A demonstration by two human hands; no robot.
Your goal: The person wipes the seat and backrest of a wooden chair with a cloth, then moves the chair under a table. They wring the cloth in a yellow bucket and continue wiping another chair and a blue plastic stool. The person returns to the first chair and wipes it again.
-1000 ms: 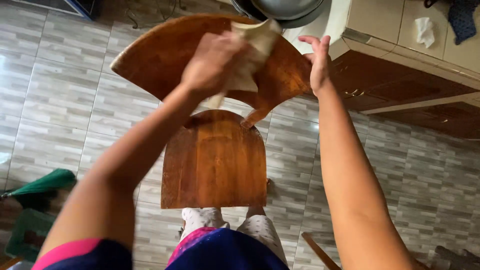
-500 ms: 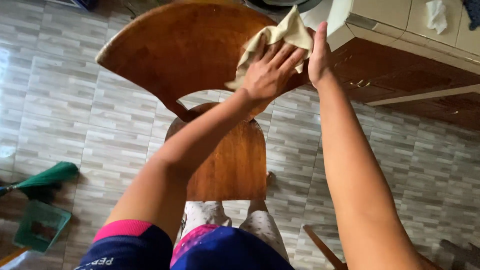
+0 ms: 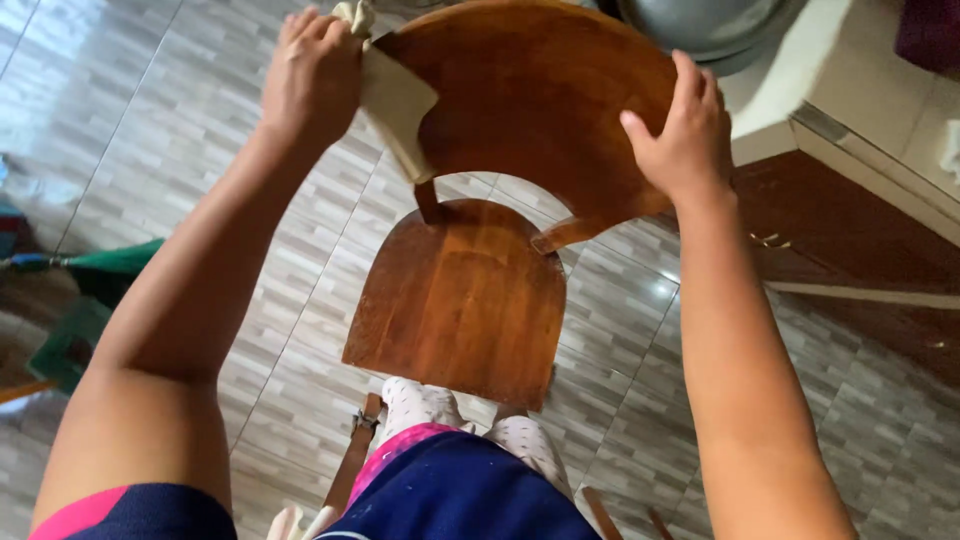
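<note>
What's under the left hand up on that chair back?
A beige cloth lies between the left hand and the left end of the curved wooden chair back. The wood beneath the cloth is covered, so its condition cannot be seen.

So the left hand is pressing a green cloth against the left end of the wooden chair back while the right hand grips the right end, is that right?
Not quite: the cloth is cream or beige, not green, as the head view shows. The rest holds: the left hand presses it against the left end of the wooden chair back, and the right hand grips the right end.
</note>
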